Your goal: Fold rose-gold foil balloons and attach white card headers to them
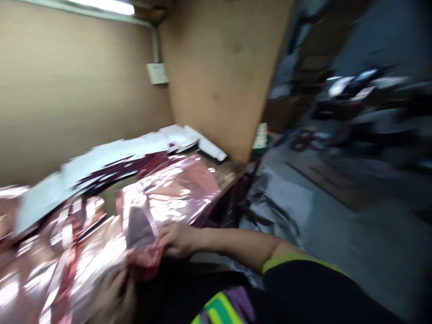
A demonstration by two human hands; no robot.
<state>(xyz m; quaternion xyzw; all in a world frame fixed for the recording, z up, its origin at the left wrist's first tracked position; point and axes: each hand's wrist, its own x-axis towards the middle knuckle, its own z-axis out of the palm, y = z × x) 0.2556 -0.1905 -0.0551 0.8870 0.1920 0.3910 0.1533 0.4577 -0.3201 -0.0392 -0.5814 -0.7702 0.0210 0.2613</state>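
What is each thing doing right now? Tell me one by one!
Right hand: fingers closed on the pink foil's edge.
Left hand: blurred, grip unclear.
Pink foil bags: lying flat, overlapping, shiny.
White sheets: spread in a row behind.
Ceiling light: on.

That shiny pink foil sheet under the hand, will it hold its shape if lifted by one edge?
Probably not: the pink foil sheet looks thin and creased, so it should flop. Its glossy face suggests it slides easily. The right hand pinches its near edge, which crumples there. The picture is blurred.
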